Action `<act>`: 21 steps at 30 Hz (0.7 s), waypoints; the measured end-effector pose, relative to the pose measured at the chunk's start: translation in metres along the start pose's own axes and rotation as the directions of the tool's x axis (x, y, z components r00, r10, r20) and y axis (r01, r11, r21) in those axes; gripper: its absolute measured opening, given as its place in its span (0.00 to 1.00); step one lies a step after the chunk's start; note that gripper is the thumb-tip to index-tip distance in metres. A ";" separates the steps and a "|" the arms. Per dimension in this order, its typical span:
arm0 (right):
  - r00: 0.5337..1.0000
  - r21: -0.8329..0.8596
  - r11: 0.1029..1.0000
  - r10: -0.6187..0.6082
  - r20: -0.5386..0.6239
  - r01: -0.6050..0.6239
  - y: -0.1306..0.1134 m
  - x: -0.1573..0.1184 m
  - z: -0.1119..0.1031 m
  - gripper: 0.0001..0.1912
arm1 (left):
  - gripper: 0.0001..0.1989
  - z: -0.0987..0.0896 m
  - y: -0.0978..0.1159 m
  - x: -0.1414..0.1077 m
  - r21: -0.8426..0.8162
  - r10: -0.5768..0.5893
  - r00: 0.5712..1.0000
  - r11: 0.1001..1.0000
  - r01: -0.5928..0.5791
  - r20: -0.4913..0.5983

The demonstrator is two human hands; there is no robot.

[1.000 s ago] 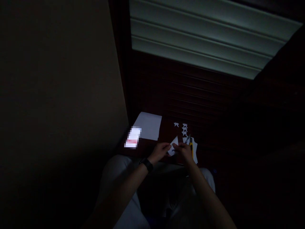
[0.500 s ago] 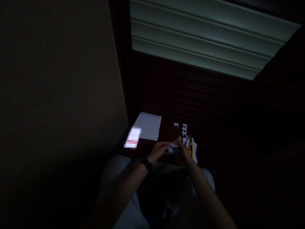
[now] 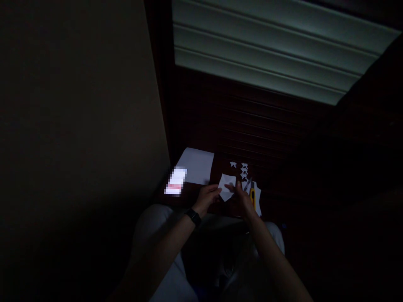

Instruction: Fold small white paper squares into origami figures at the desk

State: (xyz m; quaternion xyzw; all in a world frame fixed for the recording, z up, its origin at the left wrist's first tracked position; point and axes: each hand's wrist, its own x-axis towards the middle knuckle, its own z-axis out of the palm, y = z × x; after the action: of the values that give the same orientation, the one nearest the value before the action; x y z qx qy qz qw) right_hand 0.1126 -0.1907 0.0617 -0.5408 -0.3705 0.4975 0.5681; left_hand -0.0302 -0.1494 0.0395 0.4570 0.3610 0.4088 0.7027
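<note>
A small creased white paper (image 3: 227,193) is held up between my hands above the dark table. My left hand (image 3: 206,198), with a black band on its wrist, pinches the paper's left edge. My right hand (image 3: 242,196) is at the paper's right side, its fingers apart and one fingertip on the paper's face. Just right of that hand, a yellow cutter (image 3: 252,197) and a pen-like item (image 3: 248,184) lie on white paper pieces (image 3: 258,199). Several small folded paper shapes (image 3: 244,171) sit behind them, with another (image 3: 233,164) to their left.
A large white sheet (image 3: 197,165) lies at the table's back left, partly under a lit, pixelated phone-like screen (image 3: 175,181). A wall (image 3: 94,105) rises on the left, and a slatted panel (image 3: 258,50) stands beyond the table. The scene is very dark.
The paper between my hands has turned from a narrow folded form to a wider, opened face. My right hand's fingers have spread and shifted on it; my left hand has moved slightly left.
</note>
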 end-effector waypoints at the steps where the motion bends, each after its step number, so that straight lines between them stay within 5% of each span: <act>1: 0.999 -0.011 0.999 -0.032 -0.029 0.031 -0.001 0.000 -0.001 0.28 | 0.19 -0.001 0.000 0.000 0.011 0.003 1.000 1.000 -0.003 -0.010; 3: 0.987 -0.038 0.992 -0.125 -0.100 0.122 -0.005 0.000 -0.004 0.23 | 0.19 -0.004 0.000 0.000 0.036 0.007 1.000 0.999 -0.006 -0.025; 8: 0.951 -0.174 0.952 -0.277 -0.140 0.252 -0.007 0.007 -0.018 0.28 | 0.18 -0.007 0.006 -0.003 0.099 0.004 1.000 0.995 -0.006 0.020; 11: 0.961 -0.219 0.957 -0.228 -0.158 0.191 0.000 0.012 -0.026 0.19 | 0.21 -0.006 0.009 -0.006 0.107 -0.012 0.999 0.994 0.008 0.038; 21: 0.936 -0.159 0.974 -0.201 -0.289 0.160 0.014 0.011 -0.033 0.22 | 0.23 0.000 0.010 -0.011 -0.116 -0.013 0.996 0.993 0.023 0.091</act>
State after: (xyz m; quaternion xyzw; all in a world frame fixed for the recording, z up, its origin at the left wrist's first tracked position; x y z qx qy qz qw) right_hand 0.1444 -0.1893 0.0423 -0.6108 -0.3596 0.3286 0.6242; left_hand -0.0374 -0.1572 0.0504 0.4296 0.3084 0.4018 0.7476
